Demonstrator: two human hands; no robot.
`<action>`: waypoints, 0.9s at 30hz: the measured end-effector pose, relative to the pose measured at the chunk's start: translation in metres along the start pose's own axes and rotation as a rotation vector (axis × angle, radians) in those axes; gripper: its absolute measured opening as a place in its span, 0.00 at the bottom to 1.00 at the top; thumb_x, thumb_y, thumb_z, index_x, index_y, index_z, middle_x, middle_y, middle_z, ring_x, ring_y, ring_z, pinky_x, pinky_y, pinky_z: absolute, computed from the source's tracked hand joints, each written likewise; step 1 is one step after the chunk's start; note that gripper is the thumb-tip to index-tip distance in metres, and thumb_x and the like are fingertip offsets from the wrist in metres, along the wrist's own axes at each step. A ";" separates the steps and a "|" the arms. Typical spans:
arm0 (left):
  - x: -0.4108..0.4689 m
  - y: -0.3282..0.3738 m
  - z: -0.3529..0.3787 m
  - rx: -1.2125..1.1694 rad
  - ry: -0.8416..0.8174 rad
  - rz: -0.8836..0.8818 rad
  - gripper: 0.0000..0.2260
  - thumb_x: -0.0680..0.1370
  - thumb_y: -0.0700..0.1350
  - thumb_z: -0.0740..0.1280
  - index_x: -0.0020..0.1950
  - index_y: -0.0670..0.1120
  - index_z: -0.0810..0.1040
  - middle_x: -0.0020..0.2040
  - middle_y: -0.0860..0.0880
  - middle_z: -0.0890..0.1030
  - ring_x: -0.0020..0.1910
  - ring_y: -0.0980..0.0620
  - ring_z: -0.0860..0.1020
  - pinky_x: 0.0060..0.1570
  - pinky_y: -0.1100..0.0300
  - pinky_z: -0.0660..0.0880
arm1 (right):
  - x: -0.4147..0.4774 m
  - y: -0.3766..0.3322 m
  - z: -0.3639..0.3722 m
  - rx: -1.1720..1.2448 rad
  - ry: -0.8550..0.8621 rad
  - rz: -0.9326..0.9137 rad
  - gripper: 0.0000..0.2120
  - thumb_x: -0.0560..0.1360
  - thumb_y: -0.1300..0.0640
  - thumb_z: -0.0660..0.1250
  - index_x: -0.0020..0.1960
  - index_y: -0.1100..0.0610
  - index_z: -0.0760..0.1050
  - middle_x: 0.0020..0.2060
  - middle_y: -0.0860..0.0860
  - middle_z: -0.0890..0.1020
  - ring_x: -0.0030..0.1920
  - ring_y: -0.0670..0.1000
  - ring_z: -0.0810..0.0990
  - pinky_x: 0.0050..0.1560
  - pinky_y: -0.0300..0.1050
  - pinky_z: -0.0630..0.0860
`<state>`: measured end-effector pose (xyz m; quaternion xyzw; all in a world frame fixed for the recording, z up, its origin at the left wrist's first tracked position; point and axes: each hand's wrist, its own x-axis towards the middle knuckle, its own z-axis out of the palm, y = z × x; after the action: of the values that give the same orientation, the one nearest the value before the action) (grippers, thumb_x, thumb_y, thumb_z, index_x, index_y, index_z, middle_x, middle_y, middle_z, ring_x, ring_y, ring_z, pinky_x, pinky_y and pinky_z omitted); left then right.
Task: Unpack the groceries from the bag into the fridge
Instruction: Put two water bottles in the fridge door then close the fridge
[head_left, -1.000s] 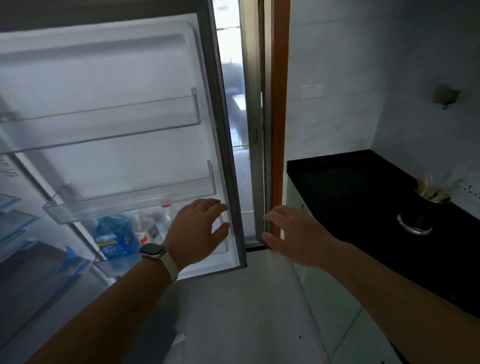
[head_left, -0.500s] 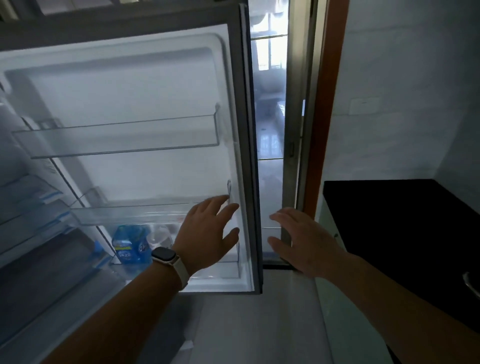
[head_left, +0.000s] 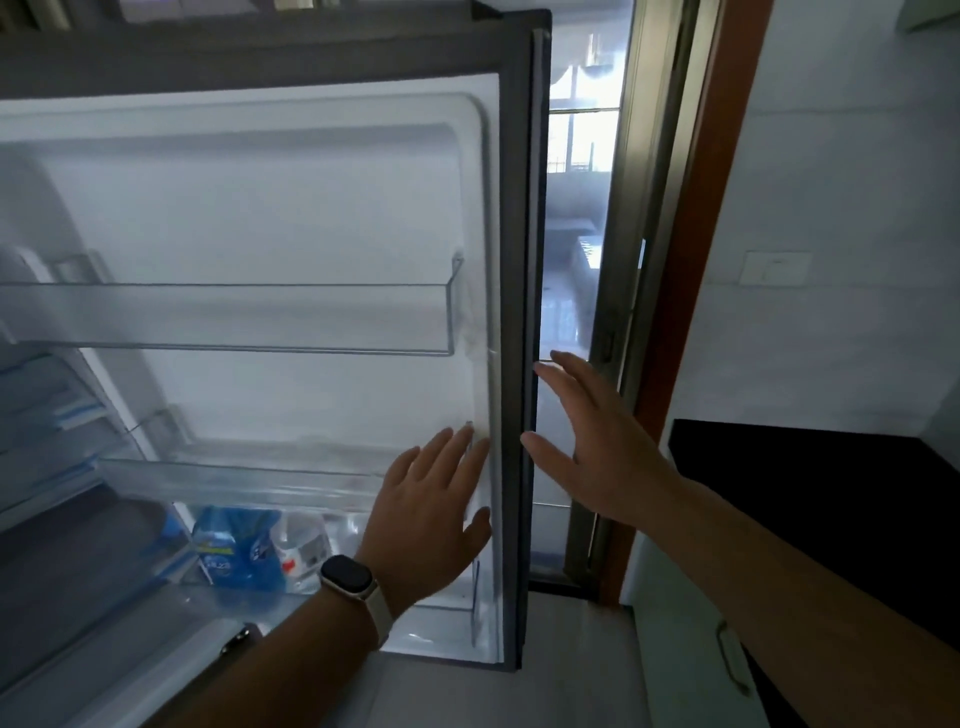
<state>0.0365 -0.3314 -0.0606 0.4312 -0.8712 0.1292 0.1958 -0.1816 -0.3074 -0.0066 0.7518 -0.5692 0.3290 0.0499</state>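
Single head-worn wide-angle view, faced forward and slightly down, close to the open white-lined fridge door (head_left: 270, 223), black bench (head_left: 831, 499) at right edge.

Fridge door (head_left: 260, 208) was wide open, inner face toward the camera. Upper door bin (head_left: 234, 317) and middle door bin (head_left: 234, 483) had free room along their whole length. Bottom door bin (head_left: 475, 597): left part blocked by a blue pack (head_left: 234, 551) and a clear bottle (head_left: 304, 545), right end free. Door edge (head_left: 530, 260) separated the hands — left hand (head_left: 431, 514) in front of the liner, right hand (head_left: 597, 452) in the narrow gap between edge and window frame (head_left: 623, 260). Black table (head_left: 831, 493) bounded the right side.
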 end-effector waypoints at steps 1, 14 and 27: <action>-0.001 0.000 0.001 0.012 0.007 -0.002 0.30 0.76 0.59 0.58 0.76 0.48 0.63 0.75 0.46 0.66 0.74 0.46 0.65 0.69 0.48 0.63 | 0.008 0.001 0.002 0.001 0.034 -0.031 0.34 0.77 0.39 0.62 0.77 0.49 0.55 0.78 0.49 0.56 0.76 0.49 0.56 0.72 0.48 0.59; -0.020 0.007 -0.001 0.038 0.086 -0.093 0.21 0.77 0.51 0.65 0.69 0.51 0.72 0.72 0.47 0.71 0.72 0.46 0.68 0.68 0.49 0.64 | 0.060 0.029 0.030 0.110 0.269 -0.419 0.33 0.76 0.46 0.64 0.76 0.55 0.56 0.77 0.60 0.53 0.77 0.58 0.55 0.73 0.54 0.61; -0.074 0.027 -0.027 0.075 0.185 -0.227 0.20 0.74 0.43 0.70 0.67 0.48 0.76 0.66 0.45 0.76 0.68 0.44 0.72 0.65 0.46 0.70 | 0.058 0.013 0.046 0.244 0.454 -0.801 0.30 0.75 0.50 0.66 0.73 0.57 0.61 0.72 0.64 0.59 0.72 0.67 0.62 0.72 0.64 0.61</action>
<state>0.0618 -0.2530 -0.0720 0.5203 -0.7895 0.1777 0.2726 -0.1647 -0.3803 -0.0145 0.8215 -0.1665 0.5044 0.2074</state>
